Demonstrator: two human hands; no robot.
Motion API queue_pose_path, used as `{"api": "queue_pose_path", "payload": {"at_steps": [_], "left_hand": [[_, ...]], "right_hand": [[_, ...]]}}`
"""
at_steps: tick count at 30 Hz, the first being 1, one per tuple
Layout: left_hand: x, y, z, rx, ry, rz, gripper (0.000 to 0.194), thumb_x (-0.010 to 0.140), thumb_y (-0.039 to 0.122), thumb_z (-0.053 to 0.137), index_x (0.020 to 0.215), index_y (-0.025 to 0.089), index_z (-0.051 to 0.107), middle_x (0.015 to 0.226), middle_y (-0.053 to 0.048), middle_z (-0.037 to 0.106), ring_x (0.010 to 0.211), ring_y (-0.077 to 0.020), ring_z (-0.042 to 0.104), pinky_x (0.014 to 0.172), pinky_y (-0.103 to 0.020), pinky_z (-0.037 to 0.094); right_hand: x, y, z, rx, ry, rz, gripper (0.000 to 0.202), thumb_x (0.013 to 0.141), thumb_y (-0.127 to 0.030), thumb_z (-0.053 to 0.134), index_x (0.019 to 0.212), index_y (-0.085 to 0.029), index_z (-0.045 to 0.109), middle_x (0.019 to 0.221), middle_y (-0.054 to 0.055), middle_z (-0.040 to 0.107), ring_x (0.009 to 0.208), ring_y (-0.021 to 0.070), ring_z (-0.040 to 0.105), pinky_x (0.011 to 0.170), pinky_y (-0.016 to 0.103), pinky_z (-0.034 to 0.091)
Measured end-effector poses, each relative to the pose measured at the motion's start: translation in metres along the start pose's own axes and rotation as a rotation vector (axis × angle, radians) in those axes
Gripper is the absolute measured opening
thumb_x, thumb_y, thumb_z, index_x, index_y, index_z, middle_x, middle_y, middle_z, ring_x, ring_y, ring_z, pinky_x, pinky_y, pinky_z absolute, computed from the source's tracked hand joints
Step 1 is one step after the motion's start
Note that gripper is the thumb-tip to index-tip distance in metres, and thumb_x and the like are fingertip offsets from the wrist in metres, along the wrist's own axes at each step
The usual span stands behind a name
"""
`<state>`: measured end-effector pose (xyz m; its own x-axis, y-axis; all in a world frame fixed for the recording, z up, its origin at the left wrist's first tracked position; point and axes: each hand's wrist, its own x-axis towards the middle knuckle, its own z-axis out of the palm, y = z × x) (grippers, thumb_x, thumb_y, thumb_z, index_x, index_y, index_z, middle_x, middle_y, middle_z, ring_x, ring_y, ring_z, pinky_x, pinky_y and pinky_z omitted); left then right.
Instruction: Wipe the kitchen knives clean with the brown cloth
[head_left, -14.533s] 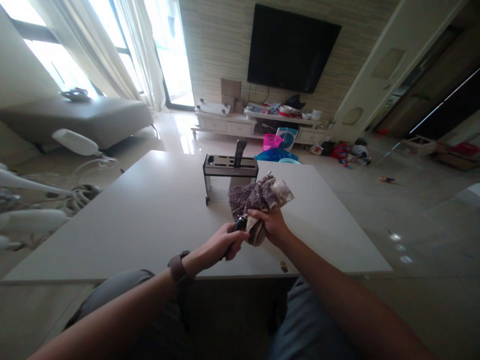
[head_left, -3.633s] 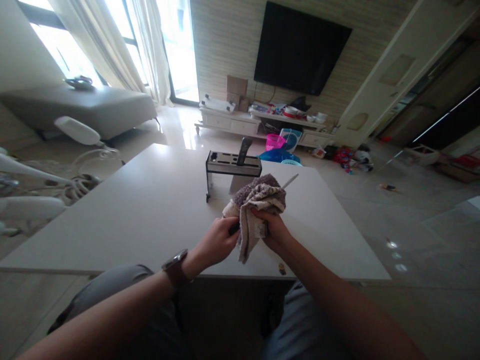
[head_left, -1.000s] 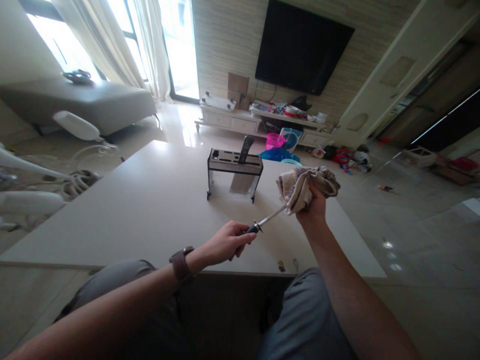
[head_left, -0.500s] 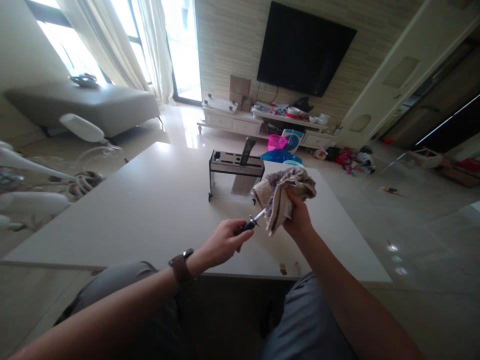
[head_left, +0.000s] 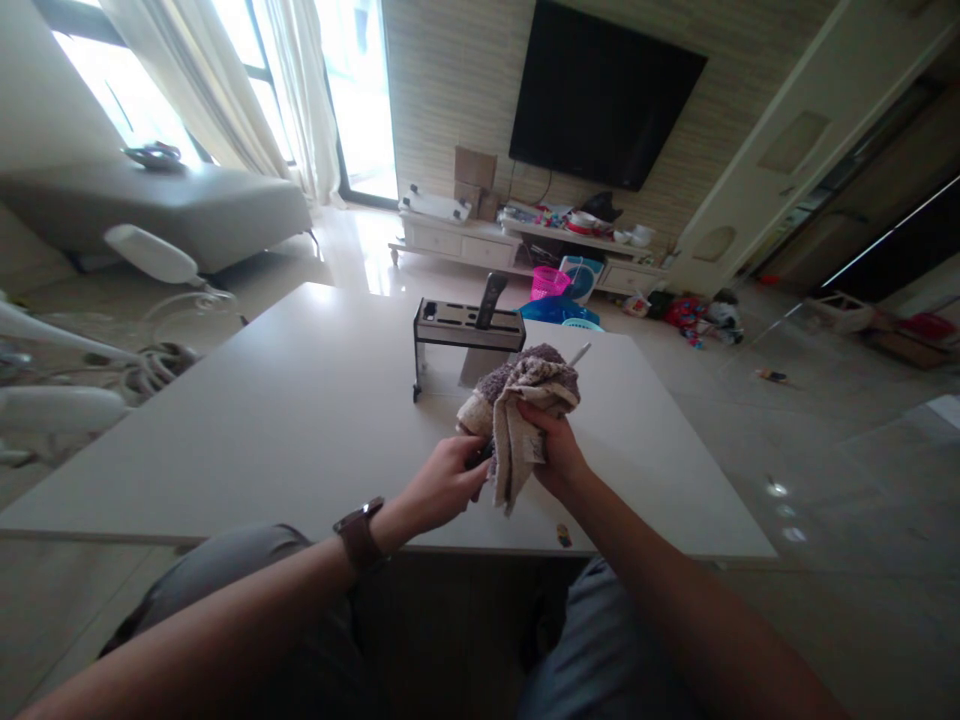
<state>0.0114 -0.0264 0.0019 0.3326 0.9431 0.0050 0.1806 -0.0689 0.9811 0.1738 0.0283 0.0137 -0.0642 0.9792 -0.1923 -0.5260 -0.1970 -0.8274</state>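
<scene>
My left hand [head_left: 450, 475] is closed round the dark handle of a honing steel [head_left: 581, 353], whose pale rod tip pokes out beyond a cloth. That beige and purple-brown towel [head_left: 517, 400] is wrapped about the rod's middle, gripped by my right hand [head_left: 556, 447]. Most of the rod and guard are hidden under the towel. Just behind stands a knife block [head_left: 469, 325] with a slotted metal top. In it sits a cleaver [head_left: 491, 302], black handle up, its broad blade showing below the top.
The white table [head_left: 300, 420] carries the block and a small sticker [head_left: 563, 535] near its front edge. White chairs [head_left: 154, 255] stand at the left. Beyond the table are a pink basket [head_left: 550, 283], a low cabinet [head_left: 442, 243] and a wall-mounted television [head_left: 604, 95].
My right hand has slid the towel left and toward me along the honing steel, up to the handle. The rod's tip now shows past the towel; my left hand has stayed nearly still.
</scene>
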Motion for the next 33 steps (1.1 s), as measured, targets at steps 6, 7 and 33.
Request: {"api": "queue_pose_path", "payload": {"at_steps": [6, 7, 33], "left_hand": [[0.0, 0.006, 0.0, 0.056, 0.001, -0.004, 0.027, 0.092, 0.039, 0.054, 0.085, 0.014, 0.064, 0.057, 0.004, 0.053, 0.047, -0.0093, 0.047, 0.046, -0.02, 0.037], [0.001, 0.007, 0.0, 0.081, 0.009, -0.002, 0.028, 0.092, 0.039, 0.055, 0.083, 0.015, 0.063, 0.056, 0.004, 0.05, 0.047, -0.0092, 0.046, 0.046, -0.02, 0.036], [0.003, -0.004, 0.002, 0.375, 0.093, 0.074, 0.019, 0.081, 0.028, 0.063, 0.068, 0.015, 0.058, 0.061, 0.004, 0.05, 0.057, -0.0093, 0.038, 0.054, -0.023, 0.027]], "right_hand": [[0.014, -0.008, -0.007, 0.002, 0.004, -0.071, 0.035, 0.059, -0.022, 0.089, 0.091, -0.02, 0.075, 0.085, 0.0, 0.08, 0.076, 0.0207, 0.074, 0.076, 0.033, 0.063], [0.019, -0.013, -0.011, 0.011, 0.008, -0.089, 0.034, 0.06, -0.022, 0.088, 0.091, -0.02, 0.074, 0.084, 0.0, 0.08, 0.076, 0.0208, 0.075, 0.078, 0.034, 0.063], [0.031, -0.01, -0.023, -0.056, -0.006, -0.037, 0.039, 0.059, -0.03, 0.091, 0.092, -0.021, 0.073, 0.089, 0.001, 0.08, 0.081, 0.0214, 0.075, 0.08, 0.034, 0.062]]}}
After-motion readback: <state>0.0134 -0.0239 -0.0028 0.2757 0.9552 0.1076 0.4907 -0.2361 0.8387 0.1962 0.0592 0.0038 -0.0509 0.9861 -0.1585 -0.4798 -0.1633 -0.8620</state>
